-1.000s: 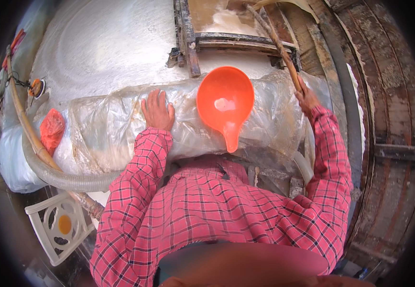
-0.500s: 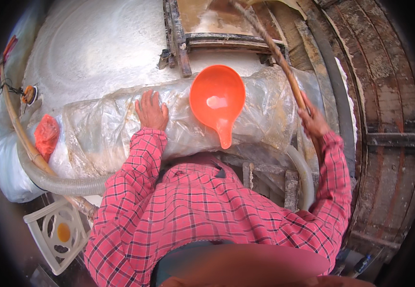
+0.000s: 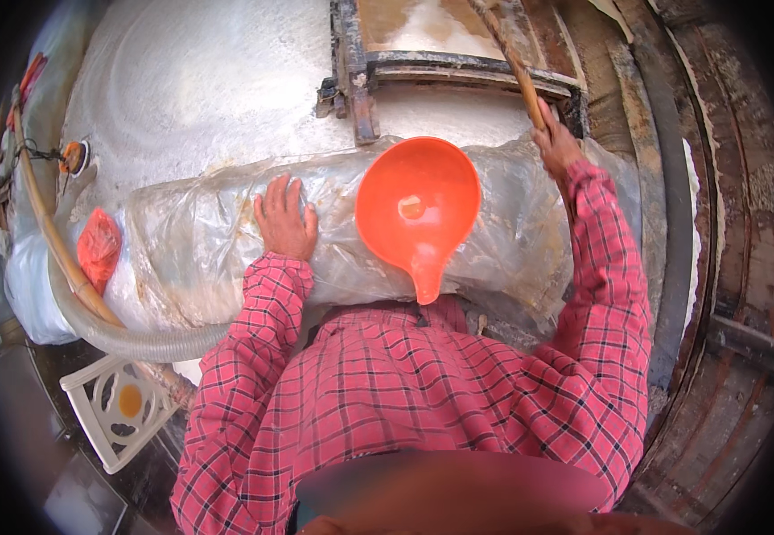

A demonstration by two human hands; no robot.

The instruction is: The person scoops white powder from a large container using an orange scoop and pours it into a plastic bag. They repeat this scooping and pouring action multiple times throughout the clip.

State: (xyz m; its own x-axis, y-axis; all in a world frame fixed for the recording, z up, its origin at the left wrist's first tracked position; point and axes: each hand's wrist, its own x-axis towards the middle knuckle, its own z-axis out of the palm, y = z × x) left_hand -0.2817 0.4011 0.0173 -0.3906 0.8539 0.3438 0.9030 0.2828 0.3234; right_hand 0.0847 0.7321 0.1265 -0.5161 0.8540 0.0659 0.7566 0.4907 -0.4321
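My left hand [image 3: 285,217] lies flat, fingers spread, on a bulky roll covered in clear plastic sheeting [image 3: 200,259]. To its right an orange scoop [image 3: 414,236] with a round bowl and short handle rests on the same plastic, its handle toward my body. Beyond the scoop, at the right, my right hand [image 3: 563,147] is closed round a long wooden pole [image 3: 514,67]. The pole slants away to the far left, and its far end is out of the picture.
White material [image 3: 200,80] spreads beyond the roll, beside a wooden frame [image 3: 472,59]. At left are a bamboo pole [image 3: 44,209], a red bag [image 3: 99,247], a ribbed hose [image 3: 151,343] and a white plastic stool [image 3: 102,423]. Brown boards [image 3: 735,178] line the right.
My right hand has moved forward and away from my body with the pole. My left hand stays on the plastic, and the whole view has shifted slightly.
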